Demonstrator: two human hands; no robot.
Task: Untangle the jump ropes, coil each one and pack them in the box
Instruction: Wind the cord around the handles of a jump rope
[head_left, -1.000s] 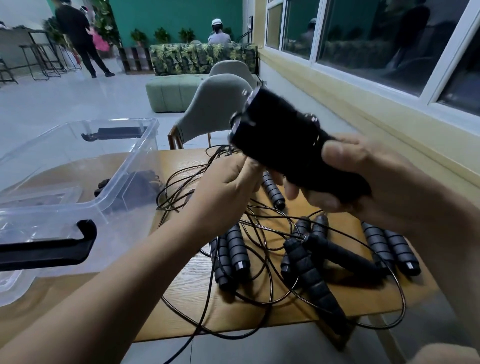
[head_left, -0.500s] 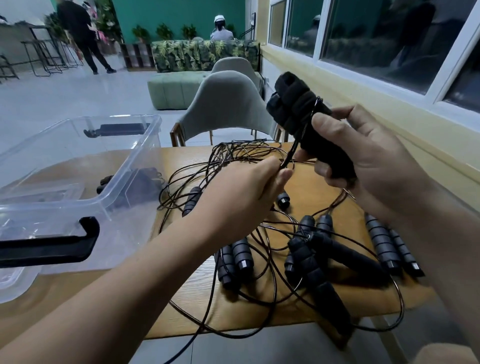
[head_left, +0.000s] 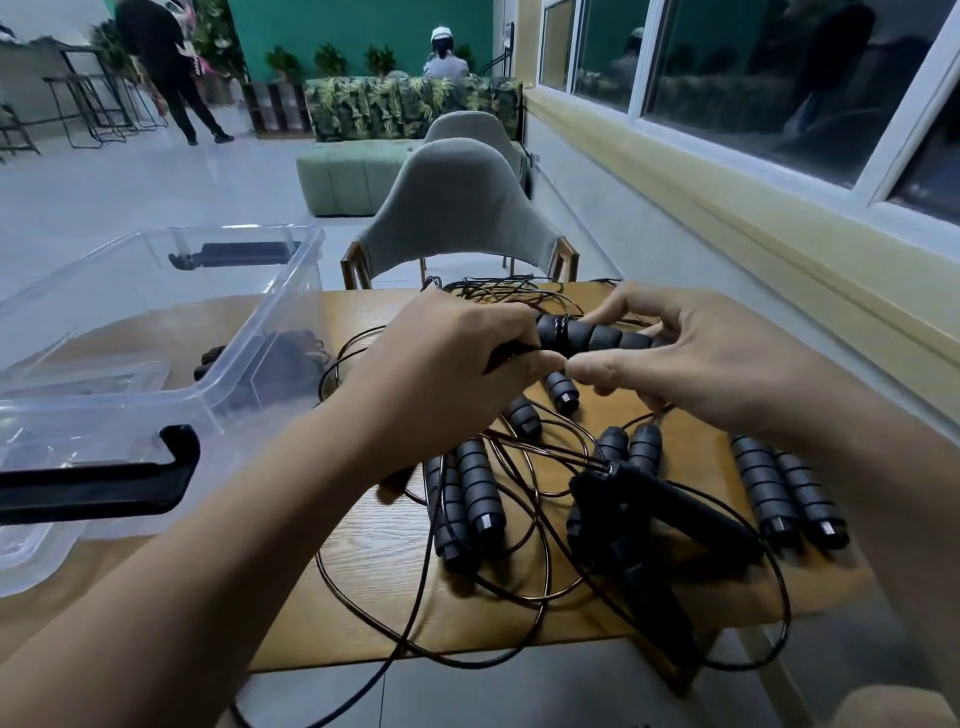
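Several black jump ropes with ribbed foam handles lie tangled on the wooden table (head_left: 374, 551). Both hands hold one pair of handles (head_left: 592, 335) level above the pile. My left hand (head_left: 447, 369) grips the handles' left end and a cord. My right hand (head_left: 691, 358) pinches the right end between thumb and fingers. Loose handle pairs (head_left: 467, 499) (head_left: 784, 493) and looping cord (head_left: 524, 582) lie below. A clear plastic box (head_left: 156, 322) stands at the left with one coiled rope (head_left: 280, 358) inside.
The box's lid with a black latch (head_left: 98, 486) lies at the near left. A grey chair (head_left: 457, 208) stands at the table's far edge. A wall with windows runs along the right. Cord hangs over the table's near edge (head_left: 395, 665). People stand far back.
The held handles came down from in front of my face to just above the pile and turned level. My left hand moved onto their left end.
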